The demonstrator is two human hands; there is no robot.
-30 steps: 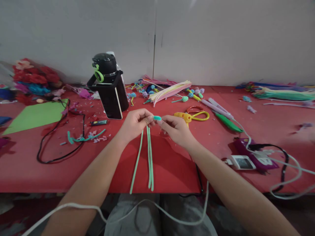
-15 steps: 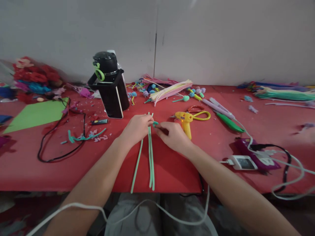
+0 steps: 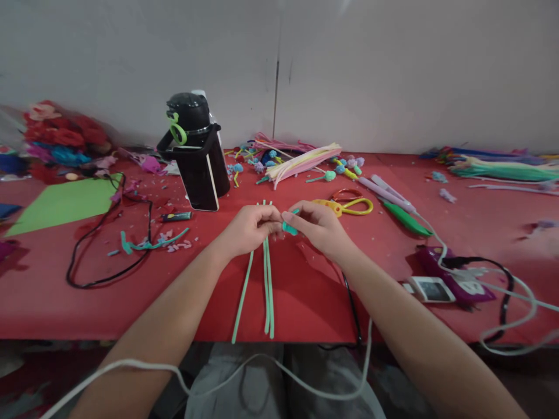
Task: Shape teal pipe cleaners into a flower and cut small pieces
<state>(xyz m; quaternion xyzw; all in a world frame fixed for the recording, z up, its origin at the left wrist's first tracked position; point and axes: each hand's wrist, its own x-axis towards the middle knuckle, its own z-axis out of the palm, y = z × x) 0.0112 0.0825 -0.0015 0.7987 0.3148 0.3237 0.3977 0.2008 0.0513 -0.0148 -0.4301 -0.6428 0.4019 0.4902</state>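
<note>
Between my two hands is a small teal fuzzy piece (image 3: 290,228), pinched by the fingers of my right hand (image 3: 321,228). My left hand (image 3: 253,228) has its fingertips pressed together at the left side of that piece; whether they grip it is hard to make out. Several light green pipe cleaners (image 3: 267,285) lie lengthwise on the red table (image 3: 305,308) under and below my left hand. A yellow glue gun (image 3: 329,206) is mostly hidden behind my right hand.
A black bottle (image 3: 222,169) with a phone (image 3: 196,180) leaning on it stands back left. Yellow-handled scissors (image 3: 362,206), a lilac tool (image 3: 386,192), a green object (image 3: 407,219) and a purple power strip (image 3: 441,267) lie right. Pipe cleaner bundles (image 3: 305,163) lie behind.
Both hands have shifted slightly right with the teal piece, which now shows larger and turned. My right hand now covers most of the glue gun.
</note>
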